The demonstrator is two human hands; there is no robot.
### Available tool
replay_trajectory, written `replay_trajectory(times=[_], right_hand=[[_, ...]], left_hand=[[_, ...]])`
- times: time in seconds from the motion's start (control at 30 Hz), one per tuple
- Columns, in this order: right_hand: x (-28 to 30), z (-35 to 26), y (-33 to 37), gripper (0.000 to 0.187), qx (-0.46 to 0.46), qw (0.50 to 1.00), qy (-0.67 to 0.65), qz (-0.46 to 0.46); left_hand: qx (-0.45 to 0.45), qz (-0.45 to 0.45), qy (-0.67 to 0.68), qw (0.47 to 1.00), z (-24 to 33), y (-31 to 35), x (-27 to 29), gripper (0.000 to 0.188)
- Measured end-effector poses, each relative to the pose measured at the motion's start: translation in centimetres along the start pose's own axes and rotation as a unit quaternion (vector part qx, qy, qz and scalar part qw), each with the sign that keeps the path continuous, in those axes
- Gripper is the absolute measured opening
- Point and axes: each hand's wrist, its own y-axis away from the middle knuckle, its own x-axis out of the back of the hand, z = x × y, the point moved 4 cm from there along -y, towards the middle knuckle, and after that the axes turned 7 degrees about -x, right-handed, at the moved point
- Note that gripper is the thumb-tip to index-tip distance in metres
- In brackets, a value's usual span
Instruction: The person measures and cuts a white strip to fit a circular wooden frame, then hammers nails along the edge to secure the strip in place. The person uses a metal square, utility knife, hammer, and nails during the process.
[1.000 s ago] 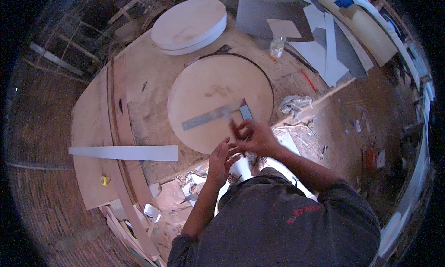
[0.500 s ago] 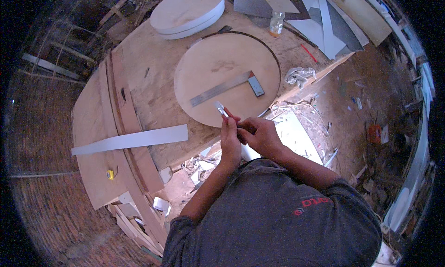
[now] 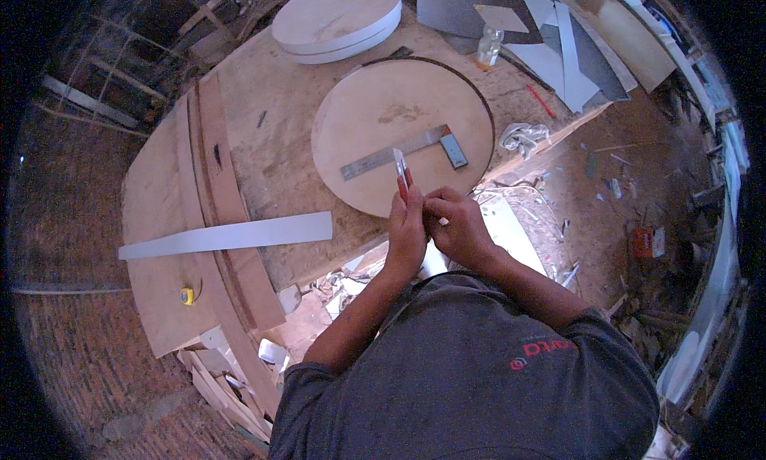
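Note:
My left hand is closed round a red-handled utility knife, its bare blade pointing away from me. Close against it, my right hand is closed too, with the tip of a small pale thing at its fingers that I cannot make out. Both hands are just over the near edge of a round wooden disc on the workbench. A try square with a steel blade and a grey stock lies on that disc, beyond the knife.
A white-edged round board lies at the back. A white strip and a yellow tape measure are on the left. At the right are a clear bottle, crumpled plastic and grey-white sheets. Scraps litter the floor.
The knife has turned from leaning left to nearly straight ahead, and more of its red handle shows. My hands have shifted slightly right; the view has shifted a little.

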Motion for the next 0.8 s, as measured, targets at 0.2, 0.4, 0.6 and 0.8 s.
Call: replay_trajectory(times=[0.2,0.4,0.6,0.8], right_hand=[[-0.2,2.1,-1.3,0.020,-0.016,0.998,0.030,0.048],[1.5,2.9,-2.2,0.022,-0.046,0.996,0.020,0.070],[2.5,2.9,-1.1,0.027,-0.019,0.998,0.045,0.046],[3.0,3.6,0.3,0.031,-0.009,0.999,0.004,0.054]], left_hand=[[0.045,-0.035,-0.031,0.998,-1.9,-0.7,0.0,0.045],[0.071,-0.050,0.008,0.996,-2.8,-0.8,-2.2,0.048],[0.021,-0.017,-0.009,1.000,-3.4,-0.6,-3.2,0.046],[0.100,0.014,0.013,0.995,-2.8,0.6,-3.6,0.048]])
